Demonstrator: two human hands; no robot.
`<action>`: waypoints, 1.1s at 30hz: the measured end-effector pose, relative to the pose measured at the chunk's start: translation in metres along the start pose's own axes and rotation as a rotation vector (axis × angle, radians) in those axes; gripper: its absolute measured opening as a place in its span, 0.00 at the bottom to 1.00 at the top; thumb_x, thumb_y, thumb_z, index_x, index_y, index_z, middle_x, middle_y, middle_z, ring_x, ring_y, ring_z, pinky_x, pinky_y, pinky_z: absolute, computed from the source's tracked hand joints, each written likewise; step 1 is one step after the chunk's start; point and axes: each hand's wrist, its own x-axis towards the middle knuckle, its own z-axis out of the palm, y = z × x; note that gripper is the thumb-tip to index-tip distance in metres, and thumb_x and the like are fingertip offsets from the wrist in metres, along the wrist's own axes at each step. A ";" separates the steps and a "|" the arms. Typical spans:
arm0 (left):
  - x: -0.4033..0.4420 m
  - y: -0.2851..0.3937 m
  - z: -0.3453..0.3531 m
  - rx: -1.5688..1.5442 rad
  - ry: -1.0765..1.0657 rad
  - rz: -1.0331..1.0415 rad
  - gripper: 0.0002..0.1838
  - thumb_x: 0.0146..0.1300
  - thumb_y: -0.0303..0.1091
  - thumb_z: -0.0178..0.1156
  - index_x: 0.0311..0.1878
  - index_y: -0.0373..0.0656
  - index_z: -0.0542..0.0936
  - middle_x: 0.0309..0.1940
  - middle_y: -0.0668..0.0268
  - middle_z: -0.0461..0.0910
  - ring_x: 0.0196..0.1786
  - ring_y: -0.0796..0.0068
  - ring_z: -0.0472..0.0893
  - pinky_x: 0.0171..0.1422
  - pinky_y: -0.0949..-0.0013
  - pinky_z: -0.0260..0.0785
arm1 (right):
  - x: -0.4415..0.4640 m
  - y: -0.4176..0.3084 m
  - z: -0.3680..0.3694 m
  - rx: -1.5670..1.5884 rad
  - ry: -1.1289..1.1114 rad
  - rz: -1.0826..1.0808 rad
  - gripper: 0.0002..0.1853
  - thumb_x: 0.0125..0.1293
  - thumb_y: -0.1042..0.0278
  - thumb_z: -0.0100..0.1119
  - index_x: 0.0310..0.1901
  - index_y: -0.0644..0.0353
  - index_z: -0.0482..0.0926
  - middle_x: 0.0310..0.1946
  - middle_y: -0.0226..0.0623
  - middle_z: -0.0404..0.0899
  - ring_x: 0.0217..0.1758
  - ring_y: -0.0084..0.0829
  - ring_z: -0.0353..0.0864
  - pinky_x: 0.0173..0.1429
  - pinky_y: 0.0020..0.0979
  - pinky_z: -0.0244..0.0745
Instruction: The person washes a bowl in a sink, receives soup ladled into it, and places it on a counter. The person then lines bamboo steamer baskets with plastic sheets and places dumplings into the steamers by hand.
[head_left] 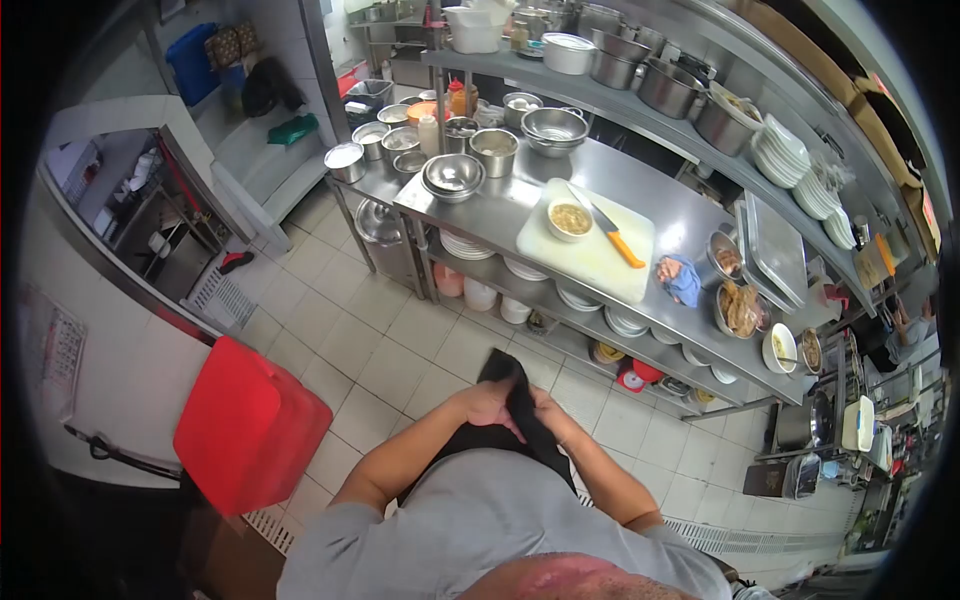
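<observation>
A black cloth (518,398) is bunched up in front of my body, at waist height. My left hand (488,405) and my right hand (541,404) cannot be told apart by arm crossing, but one lies on each side of the cloth with fingers closed on it. Beyond them, on the steel counter, a white cutting board (540,232) bears a bowl of food (570,219) and a knife with an orange handle (625,248). A blue cloth (680,280) lies crumpled to the right of the board.
Steel bowls (453,174) stand on the counter (500,210), with stacked plates on the shelf below. Pots and white dishes fill the upper shelf (620,95). A red bin (250,425) stands on the tiled floor at the left. A doorway (140,200) opens farther left.
</observation>
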 end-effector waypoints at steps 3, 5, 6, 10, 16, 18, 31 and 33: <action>-0.026 -0.019 -0.183 -0.270 0.179 -0.098 0.16 0.72 0.38 0.56 0.52 0.34 0.81 0.40 0.61 0.86 0.37 0.73 0.87 0.33 0.72 0.79 | 0.065 -0.008 0.043 -0.970 -0.062 0.054 0.07 0.59 0.69 0.64 0.33 0.65 0.84 0.31 0.49 0.84 0.36 0.45 0.83 0.51 0.34 0.79; -0.058 -0.008 -0.216 0.143 0.333 -0.122 0.17 0.72 0.37 0.56 0.53 0.34 0.81 0.41 0.60 0.86 0.39 0.72 0.87 0.38 0.70 0.79 | 0.108 -0.006 0.069 -1.183 -0.232 0.039 0.11 0.61 0.64 0.64 0.31 0.65 0.84 0.35 0.54 0.84 0.39 0.53 0.83 0.54 0.42 0.78; -0.076 0.017 -0.203 0.661 0.328 -0.073 0.17 0.72 0.37 0.56 0.53 0.34 0.81 0.42 0.59 0.86 0.41 0.72 0.86 0.41 0.69 0.79 | 0.130 -0.007 0.082 -1.285 -0.321 0.030 0.14 0.62 0.61 0.63 0.29 0.65 0.84 0.36 0.56 0.83 0.41 0.57 0.83 0.55 0.47 0.77; -0.151 0.102 -0.172 1.192 0.595 0.221 0.21 0.70 0.39 0.59 0.58 0.32 0.79 0.46 0.52 0.86 0.49 0.69 0.84 0.58 0.65 0.75 | 0.198 0.018 0.079 -1.436 -0.246 0.073 0.17 0.65 0.53 0.62 0.39 0.61 0.84 0.37 0.52 0.84 0.47 0.52 0.84 0.62 0.61 0.68; -0.230 0.251 -0.201 1.047 0.772 0.272 0.21 0.71 0.36 0.60 0.61 0.33 0.77 0.50 0.55 0.85 0.50 0.70 0.84 0.56 0.67 0.75 | 0.228 0.064 0.000 -1.186 0.014 0.520 0.34 0.62 0.41 0.65 0.61 0.62 0.79 0.60 0.50 0.80 0.64 0.49 0.78 0.67 0.42 0.73; -0.228 0.278 -0.220 0.962 0.717 0.285 0.21 0.71 0.37 0.60 0.62 0.33 0.76 0.50 0.57 0.85 0.50 0.72 0.84 0.55 0.69 0.75 | 0.245 0.064 0.001 -1.119 -0.017 0.478 0.32 0.64 0.41 0.63 0.56 0.64 0.81 0.56 0.51 0.82 0.61 0.50 0.80 0.66 0.42 0.74; -0.295 0.426 -0.310 0.775 0.943 0.348 0.17 0.74 0.33 0.56 0.60 0.35 0.78 0.43 0.62 0.85 0.43 0.77 0.84 0.46 0.73 0.75 | 0.597 -0.048 0.152 -0.723 -0.381 0.113 0.26 0.70 0.46 0.59 0.55 0.64 0.80 0.46 0.47 0.86 0.48 0.42 0.86 0.53 0.37 0.79; -0.323 0.442 -0.339 0.746 1.018 0.368 0.17 0.73 0.33 0.57 0.59 0.34 0.78 0.43 0.60 0.86 0.42 0.76 0.84 0.47 0.72 0.76 | 0.638 -0.080 0.182 -0.681 -0.422 0.109 0.25 0.73 0.48 0.57 0.57 0.64 0.80 0.47 0.45 0.86 0.50 0.36 0.85 0.56 0.34 0.78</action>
